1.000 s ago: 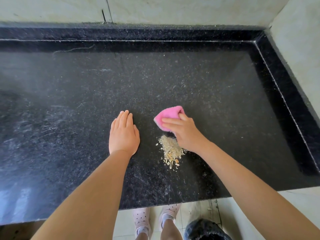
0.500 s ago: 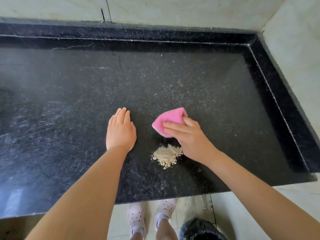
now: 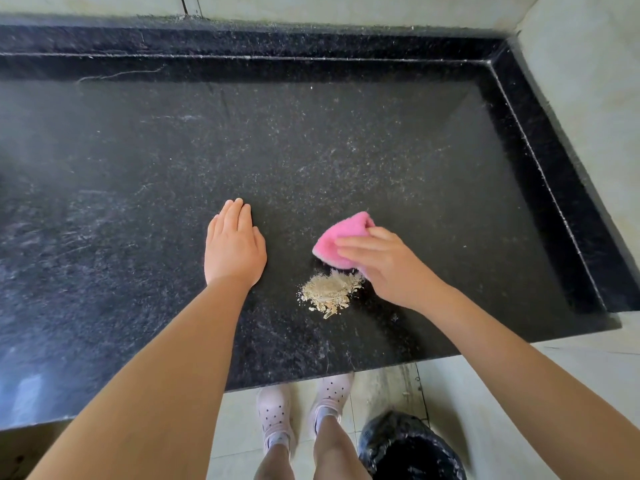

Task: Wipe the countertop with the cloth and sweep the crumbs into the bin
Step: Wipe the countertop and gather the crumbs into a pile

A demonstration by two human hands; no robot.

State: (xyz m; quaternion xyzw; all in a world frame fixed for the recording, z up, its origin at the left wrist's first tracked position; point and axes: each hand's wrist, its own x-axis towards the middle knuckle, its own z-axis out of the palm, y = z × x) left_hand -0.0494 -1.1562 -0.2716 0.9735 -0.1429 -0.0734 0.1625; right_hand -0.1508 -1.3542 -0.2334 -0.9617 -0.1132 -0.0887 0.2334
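Pressing pink cloth point(image 3: 341, 239) beside crumbs point(image 3: 329, 292); right hand point(image 3: 388, 268)

Glossy stone countertop point(image 3: 346, 150); soft cloth point(image 3: 341, 233).

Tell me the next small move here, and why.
Probably drag the pink cloth toward the counter's front edge, pushing the crumb pile along. The right hand presses the cloth just behind the pile, and the bin sits on the floor below that edge.
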